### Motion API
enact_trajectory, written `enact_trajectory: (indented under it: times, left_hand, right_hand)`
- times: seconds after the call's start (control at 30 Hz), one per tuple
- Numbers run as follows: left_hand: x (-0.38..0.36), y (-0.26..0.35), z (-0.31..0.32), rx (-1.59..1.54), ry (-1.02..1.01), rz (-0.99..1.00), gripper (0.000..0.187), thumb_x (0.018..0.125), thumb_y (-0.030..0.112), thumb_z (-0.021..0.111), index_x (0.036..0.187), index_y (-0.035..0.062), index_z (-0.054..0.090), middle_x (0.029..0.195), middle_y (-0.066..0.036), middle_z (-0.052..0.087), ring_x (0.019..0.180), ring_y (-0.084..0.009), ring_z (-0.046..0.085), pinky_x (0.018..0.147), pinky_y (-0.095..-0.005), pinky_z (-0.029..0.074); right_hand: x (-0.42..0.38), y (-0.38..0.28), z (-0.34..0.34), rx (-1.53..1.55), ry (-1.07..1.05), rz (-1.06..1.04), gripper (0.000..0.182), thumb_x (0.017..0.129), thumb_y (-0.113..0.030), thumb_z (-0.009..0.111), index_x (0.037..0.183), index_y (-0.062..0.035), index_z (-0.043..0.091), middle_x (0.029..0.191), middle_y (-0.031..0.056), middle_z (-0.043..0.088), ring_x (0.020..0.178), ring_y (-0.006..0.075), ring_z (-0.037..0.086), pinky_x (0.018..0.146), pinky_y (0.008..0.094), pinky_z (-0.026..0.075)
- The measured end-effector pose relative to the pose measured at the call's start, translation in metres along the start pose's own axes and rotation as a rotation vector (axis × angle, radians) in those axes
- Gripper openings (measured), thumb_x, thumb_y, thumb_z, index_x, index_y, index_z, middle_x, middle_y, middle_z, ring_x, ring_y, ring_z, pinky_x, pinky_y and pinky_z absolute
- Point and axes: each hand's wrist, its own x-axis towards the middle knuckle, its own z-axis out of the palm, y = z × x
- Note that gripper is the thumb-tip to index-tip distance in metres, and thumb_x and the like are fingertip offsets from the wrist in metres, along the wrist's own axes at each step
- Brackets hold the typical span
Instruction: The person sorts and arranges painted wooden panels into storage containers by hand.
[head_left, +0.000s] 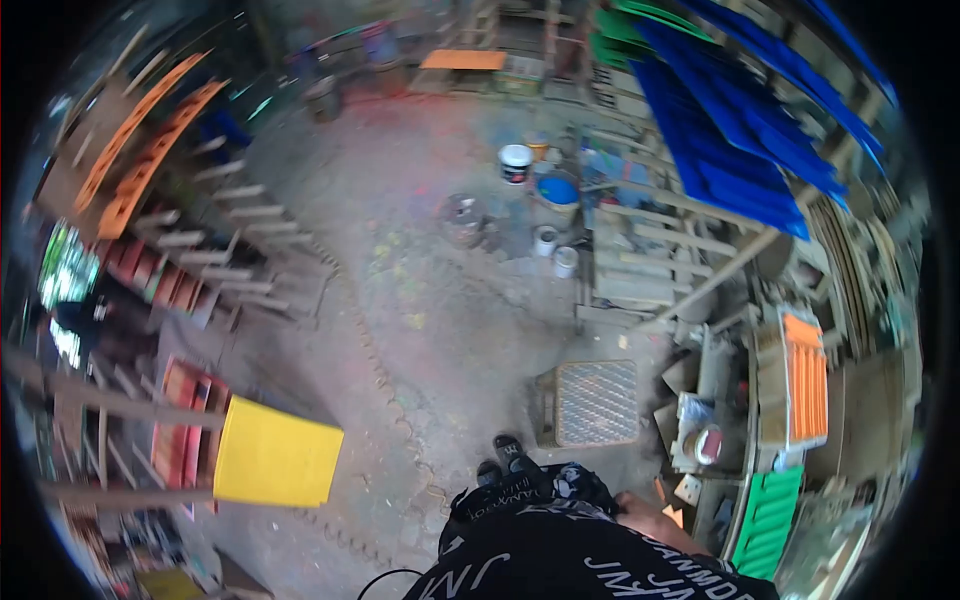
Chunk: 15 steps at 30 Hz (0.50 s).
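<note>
My own body in a black shirt with white lettering fills the bottom of the view. A bare forearm of mine shows at the lower right of the shirt, and its hand is too hidden and blurred to make out its fingers. My left hand is not in view. Just ahead of that arm, a grey patterned crate or stool [597,403] stands on the floor. To its right is a small container [708,444] among clutter. A green slatted panel [768,522] and an orange slatted panel [806,382] lie at the right.
A yellow panel [277,453] juts out at the left. Paint buckets [515,165] stand on the stained floor by wooden racks [650,255]. Blue panels [715,140] hang at upper right, orange ones [160,160] at upper left. A coiled hose [378,375] crosses the floor.
</note>
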Motion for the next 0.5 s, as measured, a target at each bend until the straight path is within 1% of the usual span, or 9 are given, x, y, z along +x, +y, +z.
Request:
enact_trajectory:
  times: [0.07, 0.17, 0.27, 0.3, 0.33, 0.4, 0.43, 0.47, 0.5]
  left_hand:
    - [0.010, 0.014, -0.007, 0.078, -0.042, -0.018, 0.014, 0.079, 0.012, 0.052, 0.089, 0.0044, 0.058, 0.074, 0.003, 0.055, 0.067, -0.0066, 0.051, 0.057, -0.0251, 0.041]
    - [0.023, 0.039, -0.014, 0.168, -0.088, -0.045, 0.014, 0.079, 0.012, 0.052, 0.089, 0.0045, 0.058, 0.074, 0.003, 0.055, 0.067, -0.0065, 0.051, 0.057, -0.0250, 0.041]
    - [0.034, 0.056, -0.019, 0.242, -0.123, -0.063, 0.013, 0.079, 0.012, 0.052, 0.088, 0.0046, 0.058, 0.074, 0.003, 0.055, 0.066, -0.0064, 0.050, 0.056, -0.0248, 0.040]
    - [0.038, 0.061, -0.021, 0.256, -0.131, -0.067, 0.013, 0.079, 0.012, 0.052, 0.088, 0.0046, 0.058, 0.074, 0.003, 0.055, 0.066, -0.0064, 0.050, 0.056, -0.0248, 0.040]
    - [0.040, 0.063, -0.024, 0.267, -0.140, -0.073, 0.013, 0.079, 0.012, 0.052, 0.088, 0.0046, 0.058, 0.074, 0.003, 0.055, 0.066, -0.0064, 0.050, 0.056, -0.0248, 0.040]
    - [0.038, 0.067, -0.032, 0.279, -0.144, -0.080, 0.012, 0.079, 0.012, 0.052, 0.087, 0.0047, 0.058, 0.073, 0.003, 0.054, 0.066, -0.0063, 0.050, 0.056, -0.0247, 0.040]
    - [0.043, 0.075, -0.035, 0.279, -0.146, -0.073, 0.012, 0.079, 0.012, 0.052, 0.087, 0.0047, 0.058, 0.073, 0.003, 0.054, 0.066, -0.0063, 0.050, 0.056, -0.0247, 0.040]
    - [0.045, 0.079, -0.038, 0.279, -0.149, -0.072, 0.012, 0.079, 0.012, 0.052, 0.087, 0.0048, 0.058, 0.073, 0.003, 0.054, 0.066, -0.0063, 0.050, 0.056, -0.0246, 0.040]
    - [0.049, 0.083, -0.041, 0.280, -0.153, -0.070, 0.012, 0.079, 0.012, 0.052, 0.087, 0.0048, 0.058, 0.073, 0.003, 0.054, 0.066, -0.0063, 0.050, 0.056, -0.0246, 0.040]
  right_hand:
    - [0.008, 0.033, 0.014, 0.076, -0.095, 0.353, 0.023, 0.064, -0.013, 0.056, 0.074, 0.0070, 0.059, 0.064, 0.0197, 0.059, 0.062, 0.0242, 0.057, 0.055, 0.0366, 0.043]
    - [-0.003, 0.048, 0.021, 0.246, -0.042, 0.388, 0.026, 0.065, -0.017, 0.058, 0.075, 0.0068, 0.060, 0.067, 0.0182, 0.060, 0.065, 0.0245, 0.059, 0.059, 0.0358, 0.045]
    - [-0.015, 0.041, 0.020, 0.331, -0.010, 0.470, 0.028, 0.066, -0.019, 0.059, 0.078, 0.0065, 0.061, 0.070, 0.0158, 0.062, 0.068, 0.0237, 0.060, 0.062, 0.0337, 0.046]
    - [-0.018, 0.045, 0.021, 0.329, -0.061, 0.498, 0.030, 0.068, -0.020, 0.059, 0.087, 0.0042, 0.060, 0.076, 0.0136, 0.064, 0.070, 0.0215, 0.061, 0.062, 0.0348, 0.048]
    - [-0.020, 0.050, 0.025, 0.341, -0.063, 0.506, 0.030, 0.068, -0.020, 0.059, 0.087, 0.0042, 0.060, 0.076, 0.0136, 0.064, 0.070, 0.0215, 0.061, 0.062, 0.0348, 0.048]
    - [-0.027, 0.066, 0.042, 0.646, -0.087, 0.735, 0.033, 0.073, -0.021, 0.056, 0.098, 0.0008, 0.055, 0.082, 0.0117, 0.064, 0.071, 0.0188, 0.061, 0.059, 0.0373, 0.048]
    - [-0.030, 0.153, 0.093, 0.783, -0.253, 0.607, 0.033, 0.079, -0.023, 0.053, 0.104, -0.0024, 0.051, 0.084, 0.0093, 0.063, 0.073, 0.0161, 0.061, 0.057, 0.0382, 0.049]
    - [-0.022, 0.109, 0.076, 0.785, -0.265, 0.684, 0.028, 0.081, -0.024, 0.052, 0.101, -0.0030, 0.051, 0.083, 0.0067, 0.061, 0.076, 0.0151, 0.060, 0.059, 0.0361, 0.050]
    - [-0.018, 0.119, 0.081, 0.904, -0.273, 0.641, 0.025, 0.082, -0.021, 0.051, 0.099, -0.0029, 0.051, 0.083, 0.0063, 0.061, 0.075, 0.0149, 0.060, 0.060, 0.0354, 0.050]
